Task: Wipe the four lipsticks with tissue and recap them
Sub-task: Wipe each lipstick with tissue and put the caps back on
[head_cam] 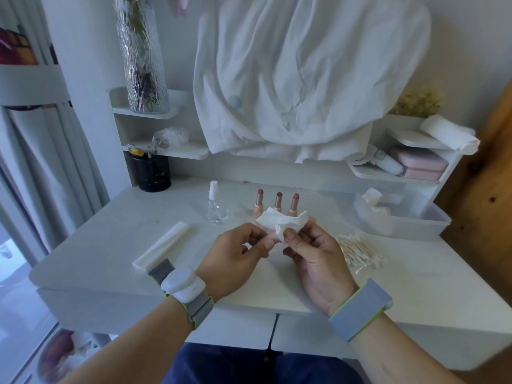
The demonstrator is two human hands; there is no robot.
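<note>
Hands meet above the middle of the white table (pixel 110 231), just in from its near edge. Left hand (pixel 235 252) has its fingers curled, the fingertips pinching something pale and slim that runs into the tissue; it may be the fourth lipstick, but too little of it shows to tell. Right hand (pixel 313 253) is curled as well, thumb and fingers pinching the crumpled white tissue (pixel 282 221) that bunches up between both hands. Each wrist wears a grey band, the left one carrying a white device.

Toward the table's left edge lies a long folded white tissue pack (pixel 160 246), set at a slant. Near the right edge sits a loose heap of cotton swabs (pixel 360 249).

Behind the tissue, toward the far edge, three uncapped lipsticks (pixel 278 203) stand upright in a row, close together, their lower parts hidden by the tissue. Just left of them stands a small clear spray bottle (pixel 214 203). At the far right corner rests a clear plastic bin (pixel 415 217) with white tissue inside. At the far left corner stands a black pen cup (pixel 152 173).
</note>
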